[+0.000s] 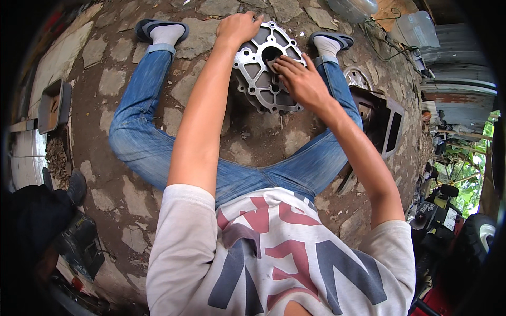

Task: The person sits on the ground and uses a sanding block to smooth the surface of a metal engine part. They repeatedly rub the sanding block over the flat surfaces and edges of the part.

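A silver cast-metal engine or gearbox housing [262, 79], ribbed and with bolt holes round its rim, rests on the ground between my feet. Its machined face is turned up, with a dark round bore near the middle. My left hand [238, 29] grips the housing's far left edge, fingers curled over it and partly hidden. Across the face lies my right hand [303, 83], fingers stretched out and fingertips at the bore's right rim. Nothing shows in the right hand.
Right of my leg sit a dark metal casing [377, 118] and a round metal part [358, 78]. A tray [54, 107] lies at the left, near a black box [80, 245]. Clear plastic containers [416, 30] stand far right; a wheeled machine [445, 216] is at right. The floor is uneven stone.
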Tool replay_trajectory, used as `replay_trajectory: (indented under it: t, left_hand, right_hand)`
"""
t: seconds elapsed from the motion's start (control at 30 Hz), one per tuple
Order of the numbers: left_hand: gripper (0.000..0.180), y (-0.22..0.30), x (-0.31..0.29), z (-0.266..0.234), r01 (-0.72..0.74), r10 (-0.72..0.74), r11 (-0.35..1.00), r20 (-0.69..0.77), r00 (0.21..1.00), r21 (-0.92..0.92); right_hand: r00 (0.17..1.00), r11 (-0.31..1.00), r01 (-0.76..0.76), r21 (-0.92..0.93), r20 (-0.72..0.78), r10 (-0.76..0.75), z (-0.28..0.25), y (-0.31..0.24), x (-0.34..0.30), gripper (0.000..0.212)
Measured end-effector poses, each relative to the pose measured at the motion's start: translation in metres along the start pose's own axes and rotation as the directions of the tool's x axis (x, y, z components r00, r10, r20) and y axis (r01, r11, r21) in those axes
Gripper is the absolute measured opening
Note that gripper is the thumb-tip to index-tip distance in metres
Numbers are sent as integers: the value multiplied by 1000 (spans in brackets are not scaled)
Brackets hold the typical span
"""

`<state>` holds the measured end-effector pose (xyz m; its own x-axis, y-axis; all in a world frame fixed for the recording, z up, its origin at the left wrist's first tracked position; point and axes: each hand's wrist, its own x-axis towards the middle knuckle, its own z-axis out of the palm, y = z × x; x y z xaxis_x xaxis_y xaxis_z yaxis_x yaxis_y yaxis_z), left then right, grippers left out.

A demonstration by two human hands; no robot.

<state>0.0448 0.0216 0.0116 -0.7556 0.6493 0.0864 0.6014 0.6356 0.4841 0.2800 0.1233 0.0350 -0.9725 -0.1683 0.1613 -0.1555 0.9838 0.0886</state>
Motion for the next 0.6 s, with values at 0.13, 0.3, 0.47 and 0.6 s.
replay_trajectory:
  t: [0.13, 0.3, 0.47, 0.6]
  left_hand:
    - [59, -7, 6, 3, 19, -21, 999, 51, 998, 34]
    - [59, -14, 18, 13, 30, -33, 996, 40, 999, 80]
    - [59, -15, 16, 13, 47, -52, 995, 62, 997, 89]
    - [58, -4, 9, 0, 34, -35, 999, 39, 999, 22]
  right_hand:
    - [993, 984, -122, 128, 11, 121, 3, -20, 25, 29]
    - [925, 856, -378, 352, 178, 335, -17, -38, 53, 38]
    - [860, 787, -508, 349, 254, 443, -50, -42, 44, 41]
    - [617, 720, -568, 399, -373, 693, -62, 0, 48, 27]
